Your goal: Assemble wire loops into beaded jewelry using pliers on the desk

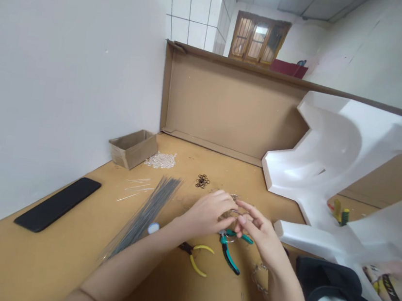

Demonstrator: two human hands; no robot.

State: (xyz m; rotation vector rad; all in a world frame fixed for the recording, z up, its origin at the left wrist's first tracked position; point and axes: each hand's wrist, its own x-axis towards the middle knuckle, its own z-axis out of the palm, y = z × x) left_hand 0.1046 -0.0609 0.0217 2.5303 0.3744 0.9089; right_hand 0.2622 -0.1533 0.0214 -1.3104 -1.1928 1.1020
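Thin wire piece [236,212], right of frame centre, between my hands. Left hand [208,212]: fingers curled, pinching it. Right hand [259,230]: fingers half-bent, can't tell if gripping. Probably light, springy, easily bent; pinch its edges.

Item [233,213] btw fingers [252,209]: blurry, unID'd | yel. pliers [191,253]: pt. hid. bhd L arm [140,258]

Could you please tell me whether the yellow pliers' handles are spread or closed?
Spread: the yellow handles stand apart, with table showing between them. I cannot tell whether the jaws are open, being partly hidden.
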